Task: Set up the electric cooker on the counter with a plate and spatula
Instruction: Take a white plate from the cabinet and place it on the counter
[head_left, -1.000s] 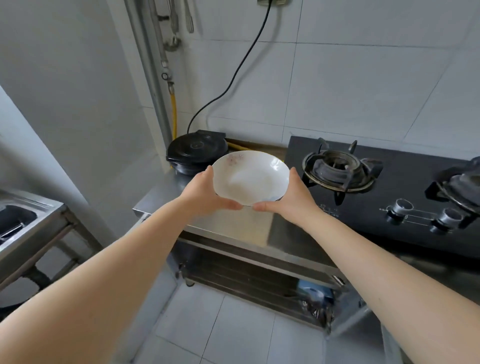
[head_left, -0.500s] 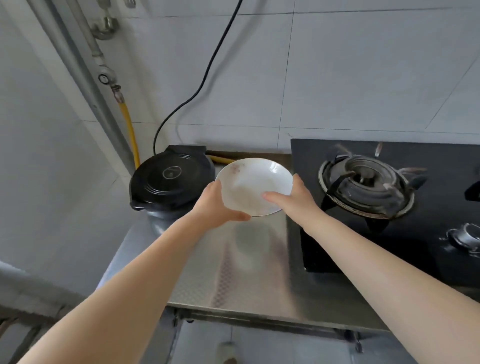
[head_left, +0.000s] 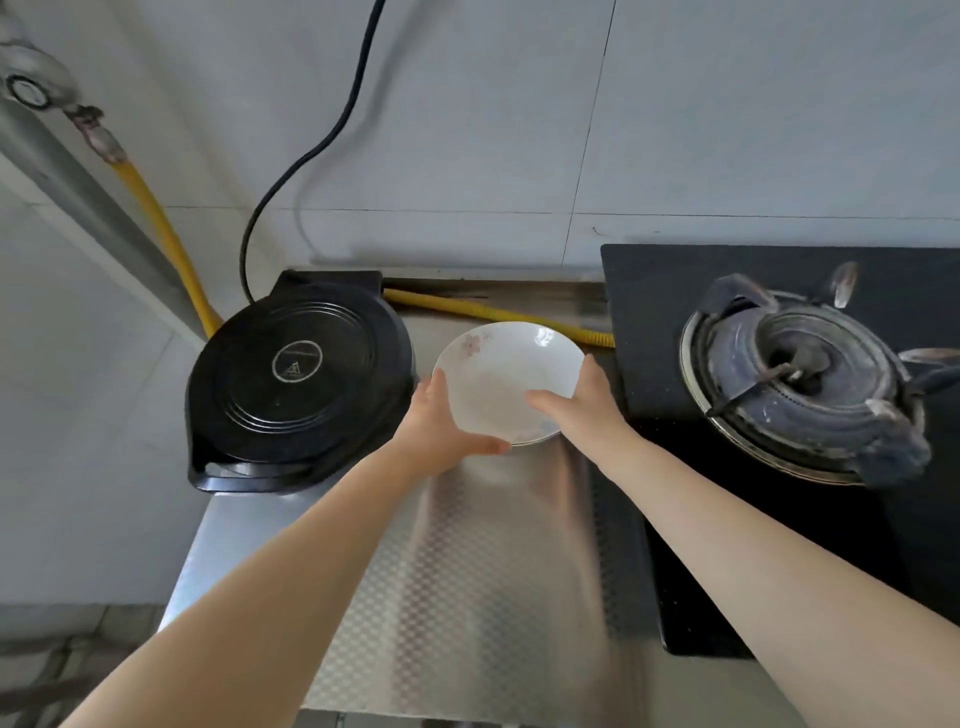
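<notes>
**Plate held in both hands over worktop, between cooker and gas hob**

Plate (head_left: 511, 382): white, shallow, faint pink flower print near its upper left rim. Sits at frame centre, tilted slightly toward the camera. Whether its underside touches the worktop (head_left: 467, 571) cannot be told from this view.

Left hand (head_left: 441, 423): clamped on the plate's lower left rim, thumb lying along the near edge, fingers hidden under the plate.

Right hand (head_left: 582, 402): clamped on the plate's right rim, thumb pressed onto the inner surface, fingers hidden behind the rim.

Electric cooker (head_left: 298, 379): black, round, lid closed, left of centre on the worktop, just beside the plate and the left hand. Black power cord (head_left: 306, 156) rises from behind it up the tiled wall toward the top of the frame.

Gas hob (head_left: 779, 415): black, right side of frame; one burner (head_left: 802, 379) with pan supports visible. Yellow gas hose (head_left: 498, 314) runs along the wall behind the plate, from upper left toward the hob.

No spatula seen.
</notes>
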